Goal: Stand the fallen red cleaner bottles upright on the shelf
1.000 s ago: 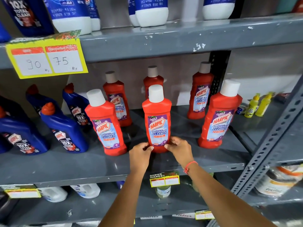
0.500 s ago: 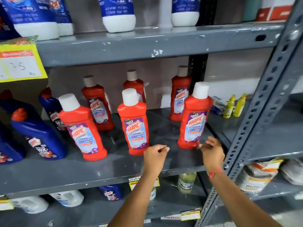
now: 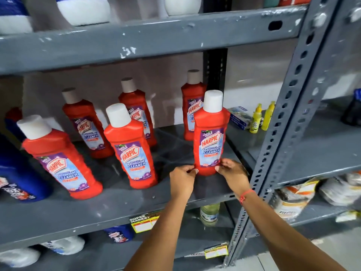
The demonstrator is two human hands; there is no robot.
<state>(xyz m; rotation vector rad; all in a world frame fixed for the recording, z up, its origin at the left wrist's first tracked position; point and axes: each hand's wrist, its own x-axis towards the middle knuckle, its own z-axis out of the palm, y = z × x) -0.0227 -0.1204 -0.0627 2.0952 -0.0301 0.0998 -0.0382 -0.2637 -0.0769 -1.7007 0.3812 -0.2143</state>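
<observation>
Hands shifted to rightmost red bottle, base hidden by fingertips

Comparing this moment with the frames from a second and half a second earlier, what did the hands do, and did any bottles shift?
Both hands left the middle front bottle, moved right, and now the left hand and right hand pinch the base of the right front bottle. Half a second ago they were between bottles, holding nothing. All six red bottles stay upright in the same arrangement on the shelf; only the camera swung right.
</observation>
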